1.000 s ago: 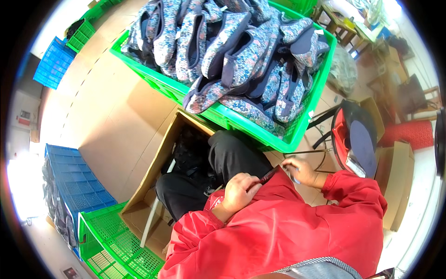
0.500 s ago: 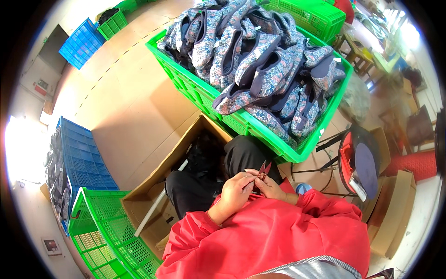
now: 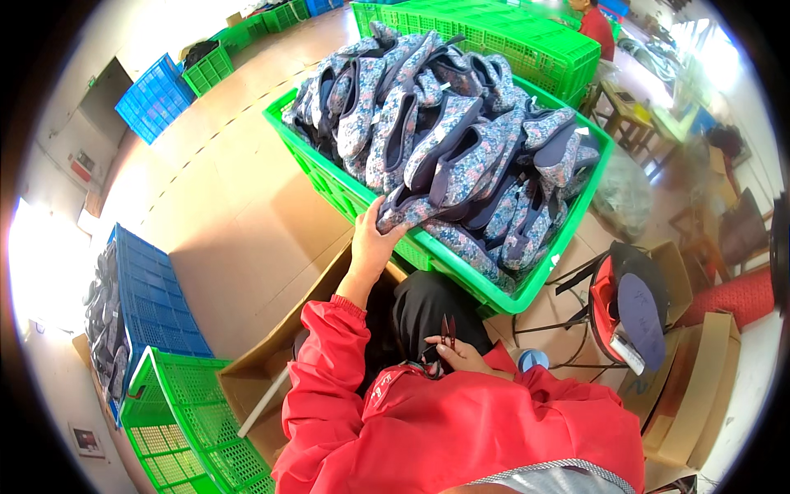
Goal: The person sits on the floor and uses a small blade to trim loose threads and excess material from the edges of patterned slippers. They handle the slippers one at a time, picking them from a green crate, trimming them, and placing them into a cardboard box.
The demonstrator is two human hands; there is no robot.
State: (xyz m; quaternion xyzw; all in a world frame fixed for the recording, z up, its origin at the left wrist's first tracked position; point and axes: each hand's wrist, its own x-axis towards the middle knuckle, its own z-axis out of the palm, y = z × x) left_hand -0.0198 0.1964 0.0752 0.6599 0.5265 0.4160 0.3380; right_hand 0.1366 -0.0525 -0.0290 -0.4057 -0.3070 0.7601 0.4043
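Note:
My left hand reaches out to the near left corner of a large green crate. Its thumb and fingers close round the end of a floral cloth shoe with a dark lining, lying at the edge of the heap. Close to my lap, my right hand grips small red-handled thread snips, blades pointing away from me. A heap of similar floral shoes rises above the crate's rim.
Between my legs and the crate stands an open cardboard box. A green crate and a blue crate of dark shoes are at left. On my right is a round stool bearing a purple oval piece. A person in red is at the far right.
My left hand has left my right hand and stretched forward to the heap, taking hold of a shoe. The right hand has lowered slightly, still holding the snips.

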